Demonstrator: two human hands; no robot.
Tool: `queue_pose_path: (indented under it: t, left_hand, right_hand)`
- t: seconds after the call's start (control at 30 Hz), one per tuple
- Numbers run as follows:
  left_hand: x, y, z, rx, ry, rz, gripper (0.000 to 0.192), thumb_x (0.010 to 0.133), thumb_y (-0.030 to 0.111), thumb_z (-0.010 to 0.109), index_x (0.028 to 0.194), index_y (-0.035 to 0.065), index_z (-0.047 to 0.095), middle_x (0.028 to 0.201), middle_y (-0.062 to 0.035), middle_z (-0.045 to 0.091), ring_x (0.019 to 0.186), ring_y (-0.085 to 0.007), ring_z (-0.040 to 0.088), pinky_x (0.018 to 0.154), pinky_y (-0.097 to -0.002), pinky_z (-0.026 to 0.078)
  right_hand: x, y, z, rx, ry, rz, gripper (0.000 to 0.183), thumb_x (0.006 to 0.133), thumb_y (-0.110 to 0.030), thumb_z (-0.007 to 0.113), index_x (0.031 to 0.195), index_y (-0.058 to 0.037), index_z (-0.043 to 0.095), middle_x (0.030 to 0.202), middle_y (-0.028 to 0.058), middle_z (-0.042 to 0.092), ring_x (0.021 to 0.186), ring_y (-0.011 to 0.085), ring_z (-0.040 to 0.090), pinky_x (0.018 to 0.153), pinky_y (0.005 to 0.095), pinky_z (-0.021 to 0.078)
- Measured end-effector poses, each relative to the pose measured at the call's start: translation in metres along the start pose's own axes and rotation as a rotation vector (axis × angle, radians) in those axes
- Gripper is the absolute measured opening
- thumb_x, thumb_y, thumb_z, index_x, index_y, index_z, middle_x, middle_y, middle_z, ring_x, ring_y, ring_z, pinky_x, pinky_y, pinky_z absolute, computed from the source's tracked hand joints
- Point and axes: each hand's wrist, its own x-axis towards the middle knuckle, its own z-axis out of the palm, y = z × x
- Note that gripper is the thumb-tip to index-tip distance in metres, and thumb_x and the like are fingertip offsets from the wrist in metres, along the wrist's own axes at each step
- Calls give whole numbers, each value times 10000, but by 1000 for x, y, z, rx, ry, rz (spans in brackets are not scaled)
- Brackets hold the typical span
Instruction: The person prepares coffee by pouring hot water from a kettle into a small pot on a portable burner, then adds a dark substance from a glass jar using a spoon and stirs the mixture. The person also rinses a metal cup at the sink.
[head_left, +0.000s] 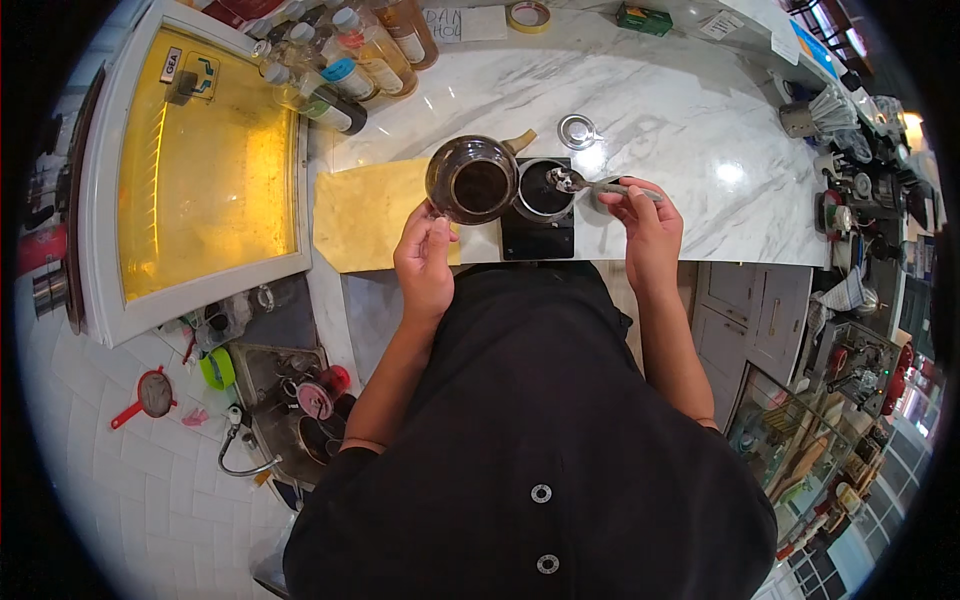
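My left hand (427, 262) grips a round, dark brown glass vessel (439, 176) by its near side, with its round opening facing up. Just right of it, a cup with a pale rim (523, 202) and dark inside stands on a black digital scale (537, 240). My right hand (651, 225) holds a metal spoon (622, 190) between thumb and fingers. The spoon's bowl is over the cup's right side and carries a white and dark substance I cannot identify. A light wooden stub (521, 141) shows behind the vessel; what it belongs to is hidden.
A yellow cloth (367, 217) lies left on the marble counter (720, 97). Beyond the cup sits a round clear lid (577, 132). Several bottles (375, 64) stand beside a yellow-lit GEA chiller (217, 180). A roll of tape (529, 16) and green box (643, 19) lie at the back.
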Motion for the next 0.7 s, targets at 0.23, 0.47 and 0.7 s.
queue_pose_path:
  t: [0.23,0.47,0.7]
  left_hand:
    - [-1,-3,1,-27,-13,25,232,1106,123,623,976,-62,678,1488,-232,604,1123,-155,632,897,-292,526]
    - [2,-6,-3,-24,-32,49,234,1102,129,637,973,-62,681,1480,-224,607,1099,-153,631,877,-292,529]
    - [4,1,2,-42,-40,25,238,1101,139,643,991,-68,685,1477,-218,610,1075,-141,631,872,-291,529]
  right_hand:
    - [6,11,-18,420,-92,347,243,1108,-219,596,1187,-10,692,1067,123,797,1174,316,731,1047,435,555]
    - [6,18,-19,482,-99,361,295,1134,-295,591,1156,-19,694,1092,125,798,1203,316,724,1067,442,561]
    - [4,12,-13,439,-80,310,311,1142,-317,584,1110,-27,691,1082,127,799,1207,314,728,1080,438,560]
